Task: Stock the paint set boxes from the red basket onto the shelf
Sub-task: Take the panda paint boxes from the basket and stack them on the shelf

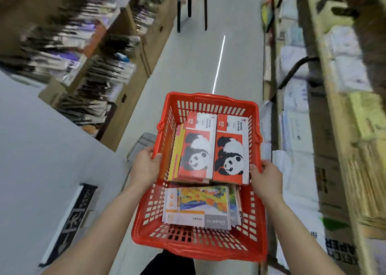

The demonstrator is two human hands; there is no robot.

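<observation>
I carry a red plastic basket (208,101) in front of me above the aisle floor. My left hand (145,166) grips its left rim and my right hand (266,180) grips its right rim. Inside, two red-and-white water colour boxes with panda pictures lie side by side, the left box (196,149) and the right box (230,149), on top of other flat boxes. Nearer to me lies a paint set box (200,205) with a colourful painted cover, stacked on more of the same. Shelves (325,90) line the right side.
A grey aisle floor (198,55) runs ahead between shelves of stationery on the left (83,70) and stacked paper packs on the right. A dark stool (192,7) stands far down the aisle. A grey surface (41,149) and a wire rack (144,141) sit at my left.
</observation>
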